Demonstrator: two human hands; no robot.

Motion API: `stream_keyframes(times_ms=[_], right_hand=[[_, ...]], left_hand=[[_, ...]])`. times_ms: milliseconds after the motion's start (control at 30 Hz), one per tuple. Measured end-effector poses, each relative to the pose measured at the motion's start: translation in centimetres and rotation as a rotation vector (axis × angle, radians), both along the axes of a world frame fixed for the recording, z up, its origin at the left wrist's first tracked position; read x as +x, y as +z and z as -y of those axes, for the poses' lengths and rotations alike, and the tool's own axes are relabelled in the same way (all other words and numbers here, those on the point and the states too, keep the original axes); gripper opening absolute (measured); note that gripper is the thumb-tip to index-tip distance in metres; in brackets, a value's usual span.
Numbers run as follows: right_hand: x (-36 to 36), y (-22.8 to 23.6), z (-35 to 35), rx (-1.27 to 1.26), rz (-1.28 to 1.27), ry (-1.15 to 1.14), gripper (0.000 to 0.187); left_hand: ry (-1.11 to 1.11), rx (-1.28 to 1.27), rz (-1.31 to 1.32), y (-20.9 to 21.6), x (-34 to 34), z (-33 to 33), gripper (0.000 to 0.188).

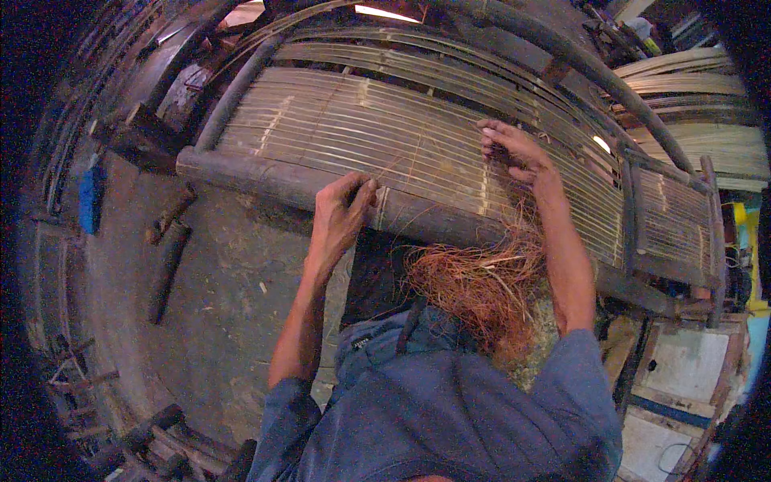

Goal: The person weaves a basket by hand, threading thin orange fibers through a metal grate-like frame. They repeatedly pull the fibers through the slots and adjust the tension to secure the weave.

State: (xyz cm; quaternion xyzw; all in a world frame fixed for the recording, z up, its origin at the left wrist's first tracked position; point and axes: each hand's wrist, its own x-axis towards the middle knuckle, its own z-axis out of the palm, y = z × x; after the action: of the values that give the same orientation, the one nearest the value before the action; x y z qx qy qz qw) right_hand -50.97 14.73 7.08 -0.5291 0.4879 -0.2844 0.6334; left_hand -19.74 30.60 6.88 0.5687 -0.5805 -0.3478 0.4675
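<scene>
A long panel of thin pale strips [321, 104] lies in front of me, bound crosswise with lighter ties inside a dark round-railed frame. By the frame's near rail [249, 175], my left hand [345, 201] is closed in a pinch on a thin brown fibre, which runs up and right over the strips. My right hand [518, 153] hovers over or rests on the panel farther right; its fingers are bent but apart, and I see nothing in them. Across my lap sprawls a tangled bundle of reddish-brown fibres [482, 281], partly beneath my right forearm.
Bundles of pale strips [683, 88] are stacked at the far right. A dark round log [169, 273] stands out against the grey floor at left, near a blue object [91, 199]. White panels with a wooden edge [679, 365] are at the lower right; dark poles [173, 450] lie lower left.
</scene>
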Motion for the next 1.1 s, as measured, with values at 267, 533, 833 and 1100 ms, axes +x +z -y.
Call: stream_keyframes(times_ms=[267,533,833,1100], right_hand=[[-1.7,2.9,-6.9,-0.097,0.288,-0.152,0.029],[5.4,2.6,-9.3,-0.461,-0.025,0.089,0.039],[7.6,1.2,-9.8,-0.863,-0.459,0.063,0.035],[5.3,2.3,-12.2,-0.745,-0.724,-0.148,0.032]], left_hand=[[-0.045,-0.011,-0.004,-0.5,-1.9,1.6,0.019],[-0.216,0.001,0.256,-1.1,-5.2,4.7,0.024],[-0.226,-0.082,0.204,0.0,-6.2,4.4,0.024],[-0.15,-0.292,0.125,-1.6,-0.7,-0.9,0.019]])
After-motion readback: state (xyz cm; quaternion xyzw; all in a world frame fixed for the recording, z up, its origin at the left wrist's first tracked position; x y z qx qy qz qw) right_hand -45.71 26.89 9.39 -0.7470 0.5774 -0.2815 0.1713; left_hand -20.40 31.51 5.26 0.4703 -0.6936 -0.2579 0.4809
